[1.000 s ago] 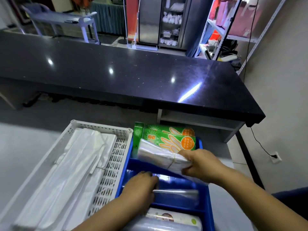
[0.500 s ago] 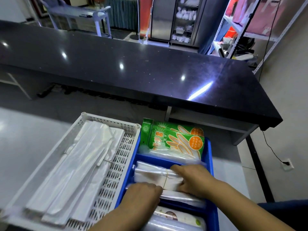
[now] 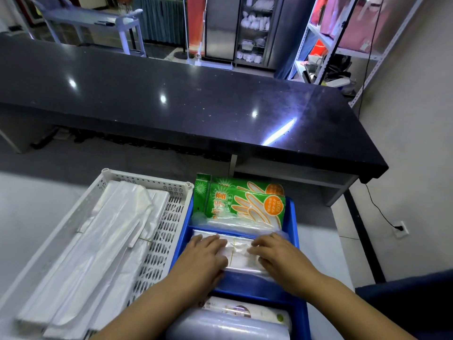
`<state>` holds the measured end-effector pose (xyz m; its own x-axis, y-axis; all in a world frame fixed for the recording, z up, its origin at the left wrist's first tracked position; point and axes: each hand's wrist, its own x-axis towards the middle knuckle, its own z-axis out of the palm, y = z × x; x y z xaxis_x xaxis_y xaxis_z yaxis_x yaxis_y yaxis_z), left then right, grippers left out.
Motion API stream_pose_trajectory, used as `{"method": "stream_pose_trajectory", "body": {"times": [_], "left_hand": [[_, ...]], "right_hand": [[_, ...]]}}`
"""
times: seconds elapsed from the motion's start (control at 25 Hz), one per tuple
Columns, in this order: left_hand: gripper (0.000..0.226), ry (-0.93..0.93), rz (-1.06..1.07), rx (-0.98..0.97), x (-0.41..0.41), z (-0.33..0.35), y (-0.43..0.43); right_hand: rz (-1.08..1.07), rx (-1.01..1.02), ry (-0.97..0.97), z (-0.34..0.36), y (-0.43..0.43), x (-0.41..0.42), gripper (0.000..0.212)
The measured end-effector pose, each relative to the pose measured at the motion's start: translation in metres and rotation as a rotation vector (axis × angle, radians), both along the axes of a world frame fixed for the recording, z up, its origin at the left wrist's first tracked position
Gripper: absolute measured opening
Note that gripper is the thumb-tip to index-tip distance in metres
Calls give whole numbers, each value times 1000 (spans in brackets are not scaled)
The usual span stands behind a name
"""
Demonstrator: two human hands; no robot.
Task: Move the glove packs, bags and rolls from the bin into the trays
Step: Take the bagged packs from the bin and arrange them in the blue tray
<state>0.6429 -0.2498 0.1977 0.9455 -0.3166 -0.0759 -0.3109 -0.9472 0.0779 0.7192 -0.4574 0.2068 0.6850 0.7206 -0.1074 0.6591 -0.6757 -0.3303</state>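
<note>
A blue divided tray (image 3: 292, 217) stands in front of me. Its far compartment holds two green glove packs (image 3: 242, 202), leaning upright. In the middle compartment lies a banded bundle of clear plastic bags (image 3: 239, 251). My left hand (image 3: 203, 256) and my right hand (image 3: 274, 253) both rest flat on that bundle, fingers spread, one at each end. The near compartment holds a clear plastic roll (image 3: 228, 327) and a white labelled roll (image 3: 247, 311). To the left, a white perforated tray (image 3: 169, 217) holds long white plastic bags (image 3: 103, 244).
A long black counter (image 3: 196, 104) runs across behind the trays, with an open shelf under its right end. A white metal rack (image 3: 326, 40) and a wall stand at the right. A wall socket with a cable (image 3: 399, 228) is low on the right.
My right hand has lowered the bag bundle from above the glove packs into the middle compartment. Both hands now lie flat on it; the left moved up from the compartment's front.
</note>
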Motion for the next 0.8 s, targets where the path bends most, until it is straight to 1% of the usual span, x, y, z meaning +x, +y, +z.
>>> {"method": "stream_pose_trajectory", "body": {"times": [0.08, 0.12, 0.2, 0.24, 0.36, 0.48, 0.56, 0.6, 0.64, 0.72, 0.8], "left_hand": [[27, -13, -41, -35, 2, 5, 0], [27, -46, -44, -82, 3, 6, 3], [25, -78, -47, -199, 8, 8, 13], [25, -72, -37, -197, 9, 9, 19], [29, -120, -22, -21, 11, 15, 30], [35, -118, 0, 95, 9, 18, 29], [35, -122, 25, 120, 7, 21, 25], [35, -149, 21, 116, 5, 22, 23], [36, -165, 4, 105, 5, 23, 21], [38, -167, -59, 107, 3, 24, 15], [46, -143, -106, 98, 3, 21, 10]], "right_hand": [[-81, 32, 58, 4, -5, -4, 32], [-92, 23, 63, 6, -7, -8, 33], [-116, 3, 37, 6, -9, -16, 33], [-154, 7, 25, 6, -11, -19, 32], [-285, -4, -14, 8, -13, -21, 24], [-223, -148, -109, 8, -11, -20, 19], [-192, -185, -176, 9, -9, -22, 18], [-176, -183, -214, 10, -9, -24, 19], [-162, -173, -241, 13, -9, -25, 25], [-138, -114, -293, 16, -8, -26, 42], [-60, -86, -254, 14, -6, -26, 49]]}}
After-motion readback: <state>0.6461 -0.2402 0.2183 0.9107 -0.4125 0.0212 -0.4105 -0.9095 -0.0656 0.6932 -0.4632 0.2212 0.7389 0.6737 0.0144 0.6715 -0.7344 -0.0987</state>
